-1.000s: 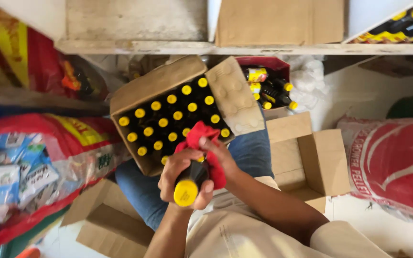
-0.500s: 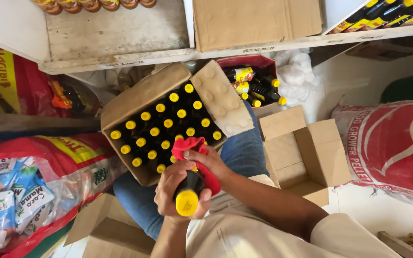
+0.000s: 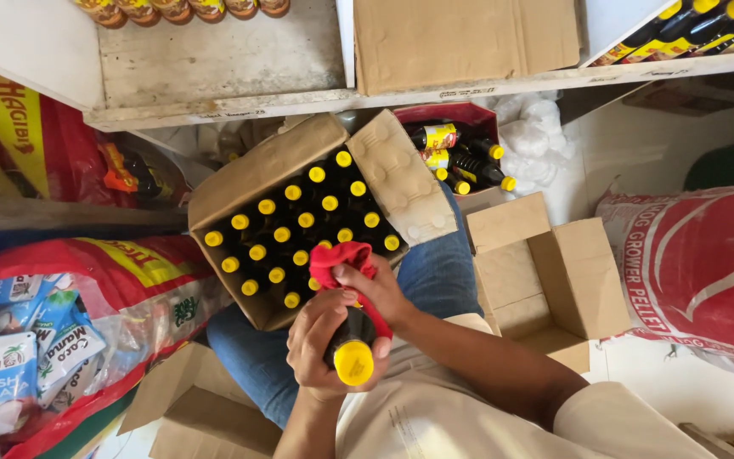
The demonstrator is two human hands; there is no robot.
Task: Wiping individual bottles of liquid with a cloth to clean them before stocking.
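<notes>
We see the left hand [image 3: 320, 344] clamped around a dark yellow-capped bottle [image 3: 352, 357], the right hand [image 3: 375, 289] pressing a red cloth [image 3: 341, 259] to it, above an open carton of bottles [image 3: 299, 225].

Dark yellow-capped bottle [image 3: 352, 353] held upright, red cloth [image 3: 343, 259] against it.

A worn white wooden shelf [image 3: 214, 59] runs above a pale tiled floor [image 3: 681, 382] in daylight.

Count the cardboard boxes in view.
4: bottle box on the lap, empty box at right, open box lower left, shelf box up top. Others may be hidden.
</notes>
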